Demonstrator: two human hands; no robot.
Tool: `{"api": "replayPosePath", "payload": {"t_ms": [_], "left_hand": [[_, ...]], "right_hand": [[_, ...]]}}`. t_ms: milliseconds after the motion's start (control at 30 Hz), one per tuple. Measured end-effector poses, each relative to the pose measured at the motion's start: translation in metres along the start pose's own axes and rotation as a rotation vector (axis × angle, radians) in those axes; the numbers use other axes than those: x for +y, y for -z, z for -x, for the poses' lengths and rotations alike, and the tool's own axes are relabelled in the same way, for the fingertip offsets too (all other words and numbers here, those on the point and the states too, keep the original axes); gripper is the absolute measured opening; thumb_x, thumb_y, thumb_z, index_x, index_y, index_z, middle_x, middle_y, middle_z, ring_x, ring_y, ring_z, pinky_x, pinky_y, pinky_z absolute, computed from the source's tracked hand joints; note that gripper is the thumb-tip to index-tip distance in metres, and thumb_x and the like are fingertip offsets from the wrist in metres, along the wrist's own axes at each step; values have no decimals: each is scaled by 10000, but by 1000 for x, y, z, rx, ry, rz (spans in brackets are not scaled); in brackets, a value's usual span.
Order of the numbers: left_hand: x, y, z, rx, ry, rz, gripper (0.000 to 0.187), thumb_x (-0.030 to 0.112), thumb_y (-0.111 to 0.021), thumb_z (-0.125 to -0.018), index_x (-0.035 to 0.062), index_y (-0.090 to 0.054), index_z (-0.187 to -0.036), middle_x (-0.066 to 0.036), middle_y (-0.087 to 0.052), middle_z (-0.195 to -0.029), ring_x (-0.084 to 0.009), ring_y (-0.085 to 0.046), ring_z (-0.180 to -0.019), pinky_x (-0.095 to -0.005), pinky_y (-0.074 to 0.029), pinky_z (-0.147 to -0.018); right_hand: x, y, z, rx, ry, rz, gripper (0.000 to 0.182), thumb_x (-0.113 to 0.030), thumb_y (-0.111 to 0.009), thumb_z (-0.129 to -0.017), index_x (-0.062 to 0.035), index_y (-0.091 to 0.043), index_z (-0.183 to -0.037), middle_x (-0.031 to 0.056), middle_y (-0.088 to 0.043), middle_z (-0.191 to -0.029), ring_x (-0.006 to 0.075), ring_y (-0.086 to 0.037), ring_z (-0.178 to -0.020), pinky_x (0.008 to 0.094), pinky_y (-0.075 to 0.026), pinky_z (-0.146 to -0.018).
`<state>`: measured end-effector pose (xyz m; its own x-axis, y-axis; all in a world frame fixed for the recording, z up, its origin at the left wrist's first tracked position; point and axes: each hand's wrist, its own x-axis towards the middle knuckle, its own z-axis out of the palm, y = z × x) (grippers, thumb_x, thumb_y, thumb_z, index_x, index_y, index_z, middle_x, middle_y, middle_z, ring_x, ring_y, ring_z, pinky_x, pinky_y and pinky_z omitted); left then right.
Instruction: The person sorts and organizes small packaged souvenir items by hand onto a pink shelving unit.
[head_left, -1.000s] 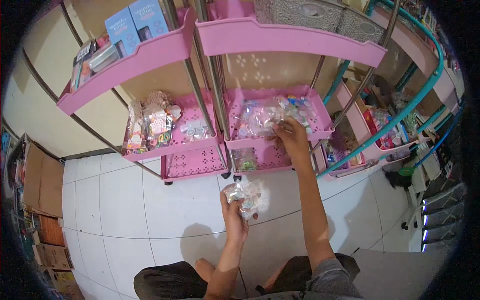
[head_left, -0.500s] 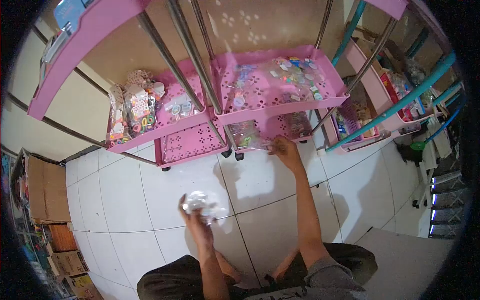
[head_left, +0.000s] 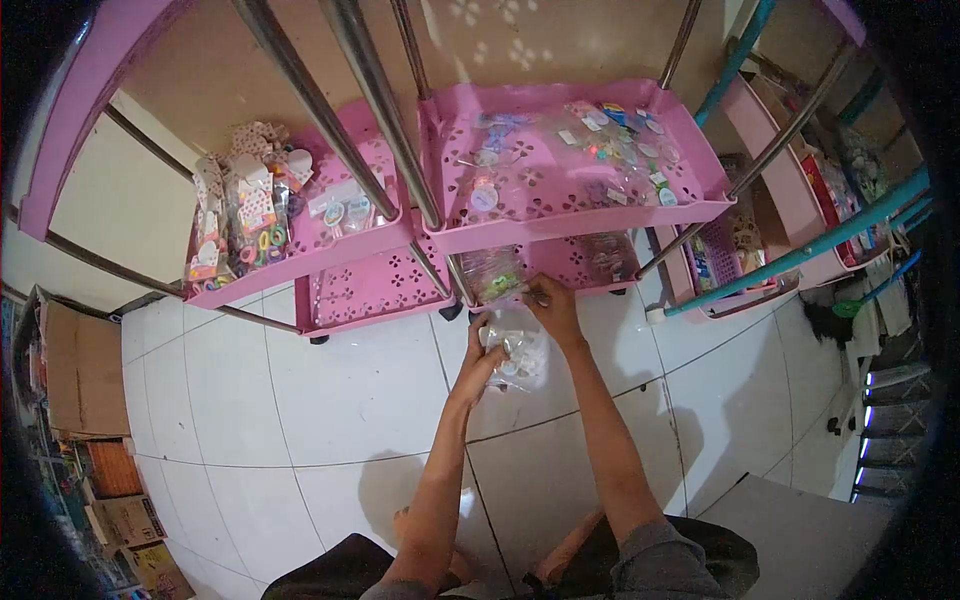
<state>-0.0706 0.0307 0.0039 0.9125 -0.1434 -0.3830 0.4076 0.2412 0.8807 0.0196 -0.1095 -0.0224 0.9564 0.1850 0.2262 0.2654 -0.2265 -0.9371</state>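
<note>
My left hand [head_left: 474,372] is closed on clear plastic packets [head_left: 520,352] with small pale items inside, held above the tiled floor. Just up and to the right, my right hand [head_left: 552,306] has its fingers pinched at the front edge of the lower pink shelf [head_left: 555,262]. Its fingertips are by a clear packet with green items [head_left: 503,284]; whether they grip it is too small to tell. More clear packets [head_left: 607,258] lie at the right of that shelf.
Above is a pink tray [head_left: 580,221] with scattered packets. Another pink trolley [head_left: 250,282] at left holds bagged colourful items. Metal posts [head_left: 385,110] rise in front. A teal-framed rack [head_left: 800,262] stands right, cardboard boxes [head_left: 88,375] far left, a grey surface [head_left: 800,530] lower right.
My left hand has moved up and right with its packets, close to my right hand. My right hand has shifted slightly left at the shelf edge. The camera view has shifted a little.
</note>
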Motion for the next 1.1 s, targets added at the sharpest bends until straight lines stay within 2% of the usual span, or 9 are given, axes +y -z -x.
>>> {"api": "replayPosePath", "payload": {"t_ms": [67, 367, 467, 533, 633, 767, 833, 967, 1100], "left_hand": [[0, -3, -6, 21, -14, 24, 655, 88, -470, -682, 162, -120, -1231, -121, -448, -896, -171, -491, -633, -262, -402, -338], [15, -21, -20, 87, 49, -31, 722, 101, -487, -684, 175, -50, -1254, -121, -442, -916, -175, -477, -658, -265, -419, -361], [13, -23, -19, 83, 40, -55, 718, 99, -487, -679, 159, -60, -1254, -132, -426, -938, -182, -477, -642, -256, -425, -361], [13, -26, -16, 103, 27, -79, 713, 99, -488, -678, 162, -73, -1254, -127, -432, -925, -178, -476, -645, -249, -422, -357], [10, -27, -13, 113, 10, -102, 702, 98, -487, -675, 163, -95, -1254, -119, -449, -892, -171, -476, -641, -244, -418, -352], [11, -27, -16, 156, 34, -49, 682, 107, -484, -685, 149, -107, -1253, -106, -477, -833, -162, -486, -616, -254, -415, -348], [12, -26, -19, 167, 54, -77, 680, 116, -488, -689, 144, -107, -1252, -105, -480, -831, -161, -492, -607, -258, -417, -349], [6, -24, -17, 187, -11, -106, 638, 112, -476, -708, 108, -125, -1242, -111, -482, -841, -162, -506, -593, -262, -430, -359], [2, -26, 2, 213, -40, 102, 531, 95, -451, -720, 80, -206, -1192, -115, -480, -869, -169, -518, -614, -259, -433, -370]], "right_hand": [[5, -1, 1, 27, 3, -9, 119, -1, -579, -668, -3, -482, -737, 67, -531, -676, 111, -527, -629, 236, -442, -552], [0, 3, -6, -13, 32, 115, 174, -91, -621, -660, 7, -488, -717, 76, -530, -686, 112, -537, -690, 245, -435, -585], [-4, 3, -8, 67, 59, 315, 247, -130, -633, -637, 8, -522, -810, 96, -551, -739, 157, -544, -725, 267, -436, -625], [-3, 3, -12, -60, 19, 233, 304, -106, -605, -632, -23, -514, -909, 145, -532, -814, 275, -529, -756, 356, -407, -691], [-1, -2, -11, -86, -43, 257, 315, -116, -611, -616, -26, -515, -902, 140, -532, -832, 290, -523, -764, 367, -405, -696], [-5, -2, -12, -22, 54, 349, 285, -117, -615, -599, -40, -534, -861, 121, -536, -839, 292, -516, -769, 377, -405, -681], [1, 0, -20, -226, 58, 482, 227, -122, -611, -588, -60, -568, -803, 102, -540, -844, 279, -518, -761, 374, -408, -677], [-4, 1, -22, -276, 75, 570, 188, -133, -608, -536, -76, -589, -715, 64, -541, -801, 252, -503, -808, 360, -404, -723], [-15, -7, -20, -271, 326, 803, 195, -149, -597, -567, -75, -599, -748, 77, -500, -871, 253, -473, -858, 389, -376, -746]]}}
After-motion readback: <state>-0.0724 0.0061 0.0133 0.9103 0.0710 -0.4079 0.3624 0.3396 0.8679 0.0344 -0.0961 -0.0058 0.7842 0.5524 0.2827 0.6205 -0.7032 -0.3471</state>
